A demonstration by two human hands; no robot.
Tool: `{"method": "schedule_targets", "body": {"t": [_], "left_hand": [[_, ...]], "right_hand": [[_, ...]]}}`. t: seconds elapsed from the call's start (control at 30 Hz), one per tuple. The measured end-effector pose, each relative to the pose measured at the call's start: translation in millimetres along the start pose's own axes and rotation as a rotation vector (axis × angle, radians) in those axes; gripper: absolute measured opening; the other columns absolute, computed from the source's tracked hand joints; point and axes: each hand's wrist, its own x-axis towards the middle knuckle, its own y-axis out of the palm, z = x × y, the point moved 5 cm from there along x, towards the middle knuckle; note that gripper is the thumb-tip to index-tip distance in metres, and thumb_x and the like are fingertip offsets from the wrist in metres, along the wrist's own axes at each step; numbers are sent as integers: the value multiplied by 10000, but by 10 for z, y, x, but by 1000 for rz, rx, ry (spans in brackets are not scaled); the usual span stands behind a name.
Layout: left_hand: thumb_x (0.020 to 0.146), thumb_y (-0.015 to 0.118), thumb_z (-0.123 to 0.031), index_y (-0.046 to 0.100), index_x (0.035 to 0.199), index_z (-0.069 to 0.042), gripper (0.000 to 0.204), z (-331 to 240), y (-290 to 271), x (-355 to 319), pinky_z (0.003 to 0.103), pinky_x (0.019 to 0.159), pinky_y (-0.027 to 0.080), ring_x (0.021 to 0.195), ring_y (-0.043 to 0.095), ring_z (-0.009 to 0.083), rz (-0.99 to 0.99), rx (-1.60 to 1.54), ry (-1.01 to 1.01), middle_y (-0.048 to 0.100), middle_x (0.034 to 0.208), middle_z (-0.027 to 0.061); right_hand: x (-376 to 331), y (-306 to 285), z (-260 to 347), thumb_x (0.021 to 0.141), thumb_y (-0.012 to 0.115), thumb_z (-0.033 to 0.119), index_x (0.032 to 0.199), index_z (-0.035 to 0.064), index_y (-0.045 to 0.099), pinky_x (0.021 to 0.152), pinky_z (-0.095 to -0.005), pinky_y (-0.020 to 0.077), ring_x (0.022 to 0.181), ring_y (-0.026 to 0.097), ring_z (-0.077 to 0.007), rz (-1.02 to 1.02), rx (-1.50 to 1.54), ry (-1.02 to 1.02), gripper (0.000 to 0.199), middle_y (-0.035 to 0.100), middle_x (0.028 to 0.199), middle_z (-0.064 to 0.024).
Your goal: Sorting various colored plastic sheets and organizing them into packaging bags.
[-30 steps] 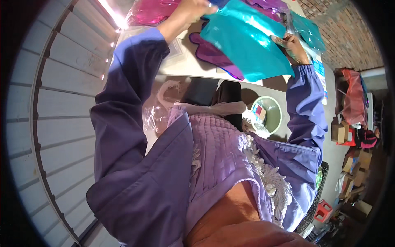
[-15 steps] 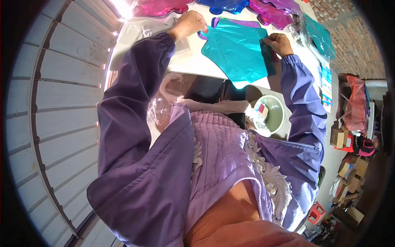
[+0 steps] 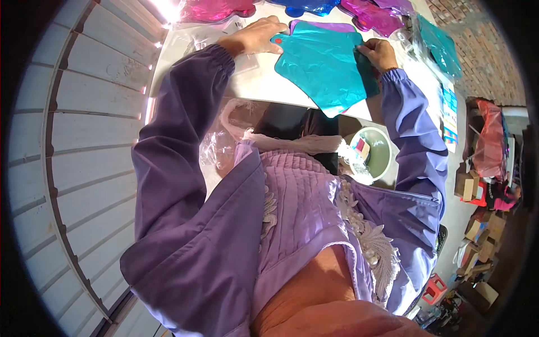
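A flat, shiny teal foil shape (image 3: pixel 320 67) with angled edges lies near the front edge of the white table, its lower tip reaching over that edge. Purple foil (image 3: pixel 331 26) peeks out beneath its far side. A small red dot (image 3: pixel 278 41) marks its left corner. My left hand (image 3: pixel 255 38) is open just beside that corner, thumb and fingers apart. At the opposite side, my right hand (image 3: pixel 379 54) pinches the right edge of the teal foil between thumb and fingers.
Magenta foil (image 3: pixel 216 10), blue foil (image 3: pixel 309 7) and more magenta foil (image 3: pixel 370 16) lie along the far side. Clear plastic bags (image 3: pixel 208 42) sit at left. A teal packet (image 3: pixel 441 45) rests at far right. Below the table stands a pale green bucket (image 3: pixel 382 151).
My left hand has let go of the dotted corner and spread its fingers; the red dot now shows fully. The right hand keeps its pinch, with the foil almost in place.
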Motion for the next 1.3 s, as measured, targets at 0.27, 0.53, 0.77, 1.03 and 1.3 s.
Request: {"method": "schedule_targets", "body": {"t": [0.27,0.53,0.77,1.03,1.3], "left_hand": [[757,758,-208,549,1259,-49,567,52,-5,-57,395,989,397,1142,510,335,-23,-22,29,544,1146,178],[817,711,-208,535,1282,-36,526,112,-16,-73,377,998,397,1149,513,322,12,-45,7,537,1185,170],[901,569,-358,524,1285,11,534,289,35,530,392,1026,369,1223,475,356,-233,-105,3,525,1272,234],[953,490,-348,443,1356,14,543,-3,758,2050,387,1075,334,1294,428,356,-285,-216,262,470,1367,240],[972,448,-320,518,1304,-17,455,-101,599,2097,369,1068,337,1278,449,327,-209,-230,150,462,1399,199]], "right_hand": [[-109,-212,145,803,725,297,940,31,712,726,-333,506,786,673,-229,-173,-130,-86,300,710,862,-137],[-215,-205,-40,807,709,263,981,30,696,722,-330,507,780,666,-219,68,-111,62,291,701,864,-131],[-596,-246,24,828,677,96,998,12,680,699,-294,497,771,636,-143,99,261,-45,189,700,866,-70],[-1603,82,635,871,695,119,1212,12,604,708,-244,481,763,591,-108,1074,611,-138,368,666,883,-44],[-1425,43,730,854,701,70,1261,4,556,898,-281,478,1048,584,-164,865,649,-73,437,621,1121,-109]]}}
